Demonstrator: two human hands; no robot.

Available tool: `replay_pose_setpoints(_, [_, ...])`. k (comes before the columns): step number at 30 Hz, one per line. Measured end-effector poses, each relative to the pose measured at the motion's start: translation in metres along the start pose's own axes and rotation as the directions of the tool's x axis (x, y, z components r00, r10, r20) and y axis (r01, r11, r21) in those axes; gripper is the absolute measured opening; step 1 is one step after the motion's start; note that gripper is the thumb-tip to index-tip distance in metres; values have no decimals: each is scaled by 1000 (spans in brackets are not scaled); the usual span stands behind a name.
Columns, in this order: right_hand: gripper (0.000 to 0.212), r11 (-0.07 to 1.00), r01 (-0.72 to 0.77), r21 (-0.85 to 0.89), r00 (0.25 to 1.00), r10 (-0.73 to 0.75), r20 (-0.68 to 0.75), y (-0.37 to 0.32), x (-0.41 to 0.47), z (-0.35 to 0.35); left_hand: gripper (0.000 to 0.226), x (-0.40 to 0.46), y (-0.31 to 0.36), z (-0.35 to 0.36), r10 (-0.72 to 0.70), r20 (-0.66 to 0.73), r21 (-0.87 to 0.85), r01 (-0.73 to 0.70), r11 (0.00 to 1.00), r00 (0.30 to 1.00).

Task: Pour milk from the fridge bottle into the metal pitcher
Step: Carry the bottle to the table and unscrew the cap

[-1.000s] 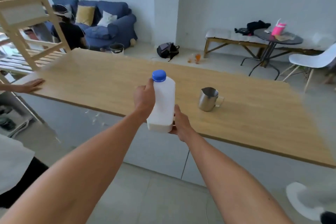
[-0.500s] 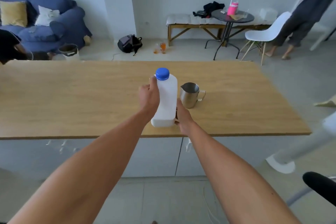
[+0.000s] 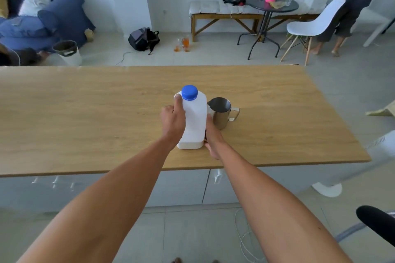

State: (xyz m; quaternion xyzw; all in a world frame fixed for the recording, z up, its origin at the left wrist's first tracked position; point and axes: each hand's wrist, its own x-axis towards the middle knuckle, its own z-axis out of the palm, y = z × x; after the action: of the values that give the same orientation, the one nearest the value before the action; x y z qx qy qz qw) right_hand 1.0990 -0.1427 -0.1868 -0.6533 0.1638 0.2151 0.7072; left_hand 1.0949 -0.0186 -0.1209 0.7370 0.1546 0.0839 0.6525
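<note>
At frame centre the left hand (image 3: 173, 120) wraps its fingers (image 3: 177, 102) round the upright milk bottle (image 3: 193, 121), thumb hidden; the right hand (image 3: 211, 134) lies against its lower right side, grip unclear. The blue cap (image 3: 189, 92) is on. The metal pitcher (image 3: 221, 113) stands just right of it on the tabletop (image 3: 85, 113), nearer the right hand. No readable label.

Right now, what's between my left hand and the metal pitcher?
The milk bottle, blue cap on, stands between the left hand and the pitcher, in the head view.

Both arms outstretched; left hand (image 3: 173, 119) and right hand (image 3: 211, 134) grip from opposite sides
</note>
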Motion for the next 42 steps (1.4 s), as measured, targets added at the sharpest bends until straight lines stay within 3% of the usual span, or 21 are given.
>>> replay_pose_setpoints(4, [49,1000,15,-20,1000,-15,-4,-8,-3,-2,59,3,1,2,21,-12,5,-21,1000,1000])
replay_pose_setpoints(6, [52,998,36,-46,997,-39,-73,-15,-9,-1,60,3,0,2,13,-21,-16,-13,1000,1000])
replay_pose_setpoints(8, [52,973,177,-146,952,-207,-227,-24,-13,2,61,1,-2,0,-1,-11,-68,0,998,1000])
replay_pose_setpoints(9, [51,924,272,-268,893,-346,-287,-30,-16,3,60,0,-4,0,-3,-4,-85,3,996,1000])
replay_pose_setpoints(12, [39,671,403,-622,666,-681,-303,-64,-27,7,46,-3,-7,-1,-14,-5,-105,13,994,1000])
replay_pose_setpoints(14, [43,416,458,-786,521,-842,-142,-93,-38,14,35,-3,-10,1,-31,-27,-143,26,989,999])
replay_pose_setpoints(15, [48,276,427,-861,503,-864,-27,-106,-43,19,30,-3,-11,3,-29,-39,-164,22,986,999])
replay_pose_setpoints(17, [55,58,269,-961,602,-789,121,-125,-49,32,27,-3,-13,6,-25,-67,-175,13,984,997])
replay_pose_setpoints(19, [55,-90,131,-987,684,-712,156,-131,-47,44,25,-2,-15,9,-19,-101,-175,1,985,995])
replay_pose_setpoints(22, [43,-225,72,-972,646,-732,217,-132,-44,53,25,-2,-15,13,-43,-161,-184,12,983,986])
replay_pose_setpoints(29, [37,-415,220,-883,559,-688,463,-141,-28,38,44,7,-15,22,-64,-237,-190,18,982,969])
replay_pose_setpoints(34, [38,-439,308,-844,502,-678,536,-144,-19,31,47,8,-11,25,-38,-298,-145,-6,989,954])
replay_pose_setpoints(42, [39,-448,374,-812,466,-666,583,-148,-6,26,27,8,-11,30,-16,-332,-164,-41,986,943])
